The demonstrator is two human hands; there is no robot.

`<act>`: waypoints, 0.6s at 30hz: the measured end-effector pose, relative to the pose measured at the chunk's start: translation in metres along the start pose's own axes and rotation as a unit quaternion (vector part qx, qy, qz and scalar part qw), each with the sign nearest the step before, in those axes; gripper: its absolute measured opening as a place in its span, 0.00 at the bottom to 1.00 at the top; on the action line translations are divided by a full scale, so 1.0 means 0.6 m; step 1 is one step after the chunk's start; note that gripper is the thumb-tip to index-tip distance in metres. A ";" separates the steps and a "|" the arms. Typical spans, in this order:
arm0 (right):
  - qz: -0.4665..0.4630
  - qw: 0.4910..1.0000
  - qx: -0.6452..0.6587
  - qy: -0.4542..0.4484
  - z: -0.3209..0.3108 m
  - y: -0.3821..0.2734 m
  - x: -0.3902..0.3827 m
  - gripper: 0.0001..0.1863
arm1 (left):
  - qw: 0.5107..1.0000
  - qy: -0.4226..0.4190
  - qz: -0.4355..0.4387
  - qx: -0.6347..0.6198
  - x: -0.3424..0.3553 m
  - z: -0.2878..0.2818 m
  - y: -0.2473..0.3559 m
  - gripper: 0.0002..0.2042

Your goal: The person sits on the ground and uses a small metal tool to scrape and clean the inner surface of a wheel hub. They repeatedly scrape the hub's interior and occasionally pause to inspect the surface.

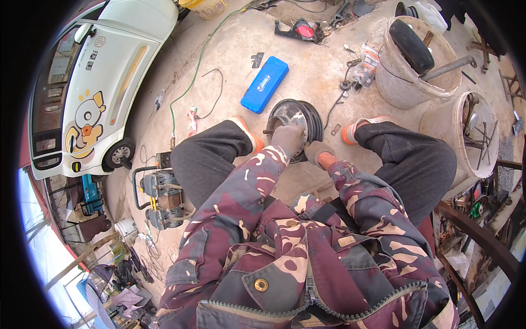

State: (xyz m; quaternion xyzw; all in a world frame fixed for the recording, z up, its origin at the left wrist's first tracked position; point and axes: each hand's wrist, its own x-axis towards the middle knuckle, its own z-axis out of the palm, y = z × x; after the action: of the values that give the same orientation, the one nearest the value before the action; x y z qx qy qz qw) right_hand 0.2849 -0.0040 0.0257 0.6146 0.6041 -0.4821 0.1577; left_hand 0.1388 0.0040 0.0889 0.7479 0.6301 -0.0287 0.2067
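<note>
A black metal wheel rim [311, 118] sits on the concrete between my feet. My left hand [289, 138], in a grey glove, is closed over the hub area inside the rim. A short dark rod end [268, 131] pokes out beside that fist; whatever else the fingers cover is hidden. My right hand [318, 152], also gloved, has its fingers curled on the near right edge of the rim. Just beyond the rim lies a closed blue plastic case [264, 85].
An air compressor [163, 194] stands by my left knee, with a green hose [197, 68] running away from it. A white van [96, 82] is parked at left. Two buckets, a far one [392, 82] and a nearer one [457, 145], hold metal parts at right. A red-lensed lamp [304, 31] lies ahead.
</note>
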 end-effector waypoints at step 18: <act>0.013 1.000 -0.012 -0.013 -0.001 -0.001 -0.001 0.33 | 0.995 0.044 -0.012 -0.087 0.012 0.015 -0.008 0.09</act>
State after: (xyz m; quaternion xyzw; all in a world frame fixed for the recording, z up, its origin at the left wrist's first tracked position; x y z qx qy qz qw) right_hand 0.2849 -0.0037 0.0270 0.6142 0.5998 -0.4806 0.1791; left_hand 0.1377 0.0084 0.0770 0.7198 0.6479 0.0566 0.2427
